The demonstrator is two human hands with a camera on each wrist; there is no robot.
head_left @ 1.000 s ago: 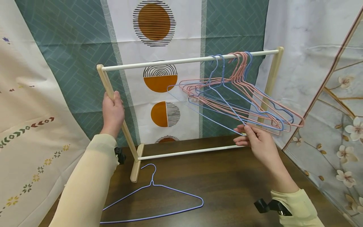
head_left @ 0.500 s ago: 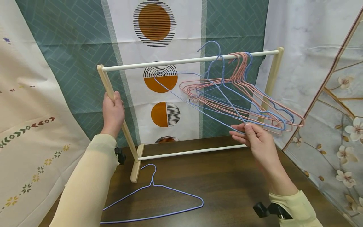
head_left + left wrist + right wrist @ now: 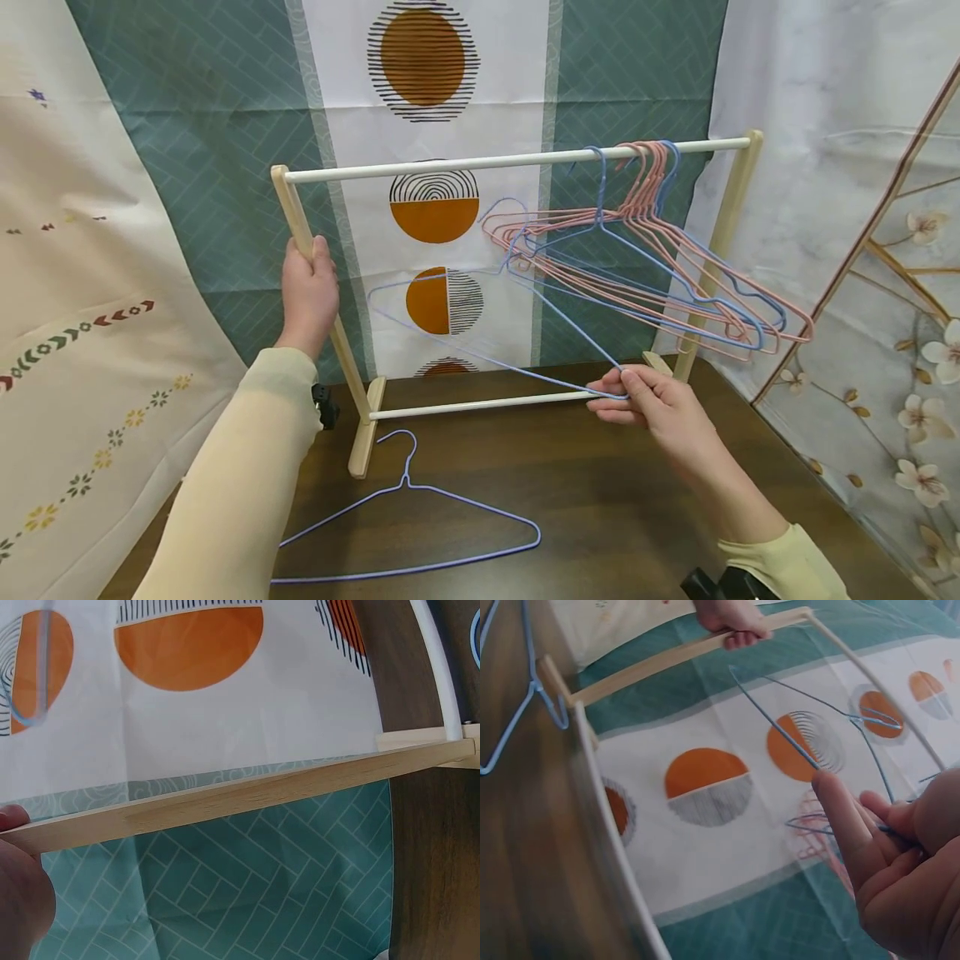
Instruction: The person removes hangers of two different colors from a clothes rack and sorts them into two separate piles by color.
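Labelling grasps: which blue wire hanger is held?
Blue wire hanger, corner pinched by the right hand, hook off the white rail; others hang there or lie on the brown table.

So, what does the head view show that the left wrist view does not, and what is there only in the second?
Only in the head view: the right hand, pinching the corner of a blue hanger, and the pink hangers on the upper bar.
Only in the left wrist view: the fine grain of the wooden post.
In both: the left hand gripping that post, the lower bar, the dark table and the patterned cloth.
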